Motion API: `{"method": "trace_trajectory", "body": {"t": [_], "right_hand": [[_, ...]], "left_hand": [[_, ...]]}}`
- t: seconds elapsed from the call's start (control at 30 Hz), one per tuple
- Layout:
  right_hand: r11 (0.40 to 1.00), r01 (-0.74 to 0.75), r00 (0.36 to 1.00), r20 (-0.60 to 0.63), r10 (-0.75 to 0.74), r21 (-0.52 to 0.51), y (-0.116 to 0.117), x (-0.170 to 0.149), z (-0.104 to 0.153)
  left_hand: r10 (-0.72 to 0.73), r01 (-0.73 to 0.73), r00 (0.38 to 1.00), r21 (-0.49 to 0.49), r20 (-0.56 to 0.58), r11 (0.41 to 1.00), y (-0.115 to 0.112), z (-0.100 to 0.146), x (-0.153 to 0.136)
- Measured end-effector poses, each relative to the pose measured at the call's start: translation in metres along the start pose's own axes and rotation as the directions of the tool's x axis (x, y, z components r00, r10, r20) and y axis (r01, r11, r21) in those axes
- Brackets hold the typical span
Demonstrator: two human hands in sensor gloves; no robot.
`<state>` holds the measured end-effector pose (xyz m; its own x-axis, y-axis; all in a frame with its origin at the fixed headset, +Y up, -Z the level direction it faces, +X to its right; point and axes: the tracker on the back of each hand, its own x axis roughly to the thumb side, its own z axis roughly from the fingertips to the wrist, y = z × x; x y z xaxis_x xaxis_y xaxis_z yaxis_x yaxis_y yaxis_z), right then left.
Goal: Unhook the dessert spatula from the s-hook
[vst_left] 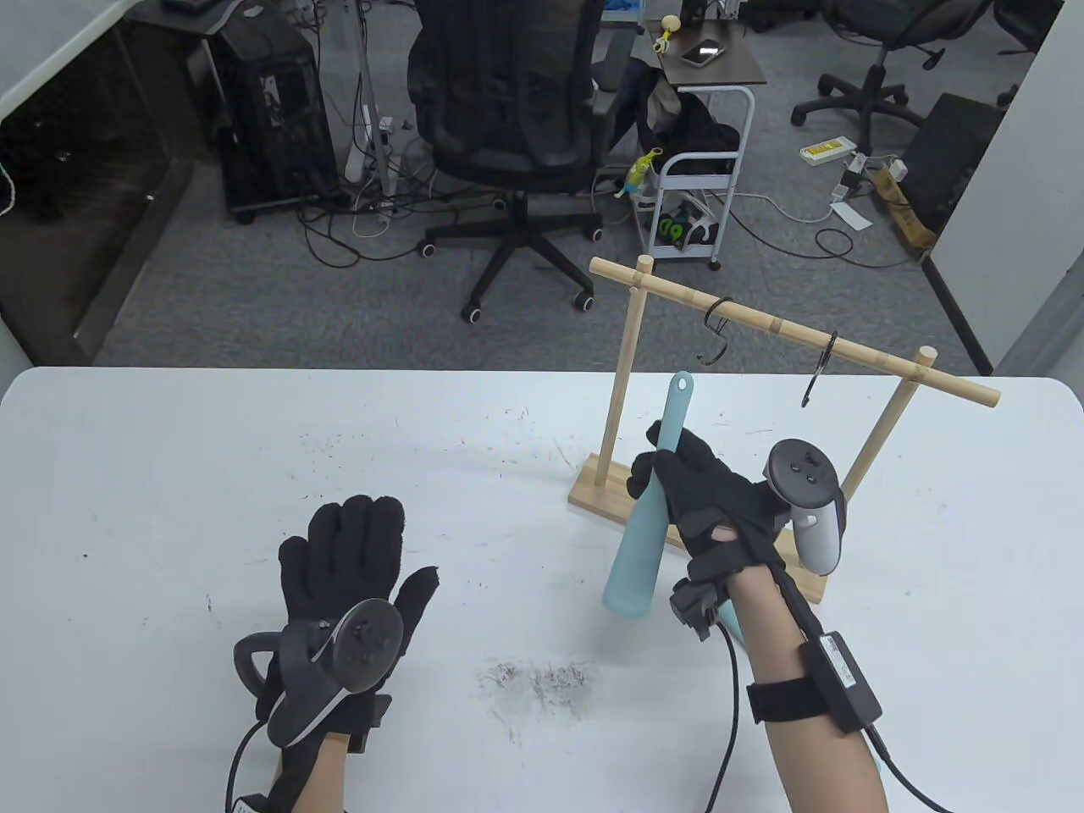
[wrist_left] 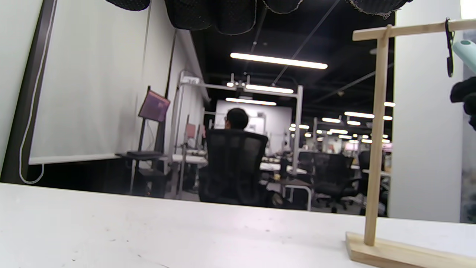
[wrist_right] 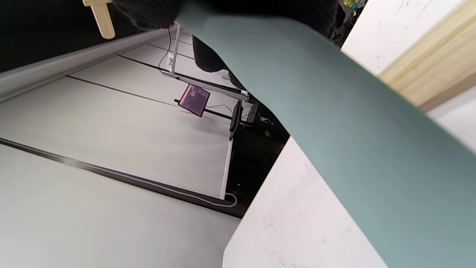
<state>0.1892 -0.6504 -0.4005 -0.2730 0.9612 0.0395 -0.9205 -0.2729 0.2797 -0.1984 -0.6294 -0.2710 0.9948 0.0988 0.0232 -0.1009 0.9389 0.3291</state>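
Observation:
My right hand [vst_left: 677,483] grips the handle of a pale teal dessert spatula [vst_left: 648,525], held upright in front of the wooden rack [vst_left: 788,332]. Its hanging hole [vst_left: 683,385] is below and clear of the black S-hook [vst_left: 718,330] on the rail. A second S-hook [vst_left: 820,368] hangs further right, empty. The spatula blade fills the right wrist view [wrist_right: 334,123]. Its handle tip shows at the right edge of the left wrist view [wrist_left: 465,52], beside an S-hook [wrist_left: 449,48]. My left hand [vst_left: 351,550] lies flat and open on the white table [vst_left: 254,440], holding nothing.
The rack's wooden base [vst_left: 597,491] stands on the table behind my right hand. Dark smudges [vst_left: 542,682] mark the tabletop between the hands. Beyond the table's far edge are an office chair [vst_left: 508,110] and a small cart [vst_left: 694,195].

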Motion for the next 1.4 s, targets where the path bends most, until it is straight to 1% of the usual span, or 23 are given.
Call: {"method": "trace_trajectory", "body": {"t": [0.2, 0.4, 0.57, 0.63, 0.7, 0.73, 0.83, 0.97, 1.07, 1.27, 1.4], "right_hand": [[0.997, -0.047, 0.997, -0.056, 0.05, 0.062, 0.006, -0.031, 0.032], [0.994, -0.095, 0.988, -0.12, 0.101, 0.052, 0.011, -0.065, 0.057], [0.994, -0.085, 0.982, -0.166, 0.094, 0.061, 0.021, -0.088, 0.064], [0.992, -0.104, 0.976, -0.184, 0.115, 0.068, 0.026, -0.094, 0.064], [0.985, -0.141, 0.967, -0.201, 0.158, 0.097, 0.034, -0.098, 0.064], [0.973, -0.194, 0.953, -0.214, 0.217, 0.123, 0.04, -0.101, 0.065], [0.938, -0.303, 0.915, -0.226, 0.335, 0.167, 0.05, -0.104, 0.065], [0.9, -0.387, 0.876, -0.226, 0.427, 0.2, 0.063, -0.108, 0.067], [0.867, -0.457, 0.84, -0.225, 0.494, 0.198, 0.07, -0.108, 0.068], [0.75, -0.636, 0.711, -0.24, 0.661, 0.182, 0.079, -0.109, 0.068], [0.714, -0.68, 0.672, -0.247, 0.698, 0.166, 0.083, -0.107, 0.069]], "left_hand": [[0.001, -0.001, 1.0, 0.001, 0.01, 1.0, 0.0, 0.001, 0.002], [-0.01, 0.01, 1.0, -0.005, 0.022, 1.0, -0.003, 0.001, 0.007], [-0.025, 0.026, 0.999, -0.021, 0.027, 0.999, -0.007, 0.0, 0.01], [-0.032, 0.033, 0.999, -0.027, 0.027, 0.999, -0.009, 0.0, 0.011], [-0.035, 0.036, 0.999, -0.031, 0.026, 0.999, -0.01, -0.001, 0.011], [-0.036, 0.037, 0.999, -0.032, 0.025, 0.999, -0.011, -0.001, 0.011], [-0.042, 0.043, 0.999, -0.04, 0.024, 0.998, -0.012, -0.002, 0.011], [-0.056, 0.057, 0.998, -0.055, 0.027, 0.997, -0.016, -0.003, 0.013], [-0.062, 0.064, 0.998, -0.062, 0.029, 0.996, -0.018, -0.003, 0.014], [-0.066, 0.068, 0.997, -0.07, 0.031, 0.995, -0.018, -0.004, 0.015], [-0.065, 0.068, 0.997, -0.072, 0.032, 0.995, -0.019, -0.004, 0.015]]}}
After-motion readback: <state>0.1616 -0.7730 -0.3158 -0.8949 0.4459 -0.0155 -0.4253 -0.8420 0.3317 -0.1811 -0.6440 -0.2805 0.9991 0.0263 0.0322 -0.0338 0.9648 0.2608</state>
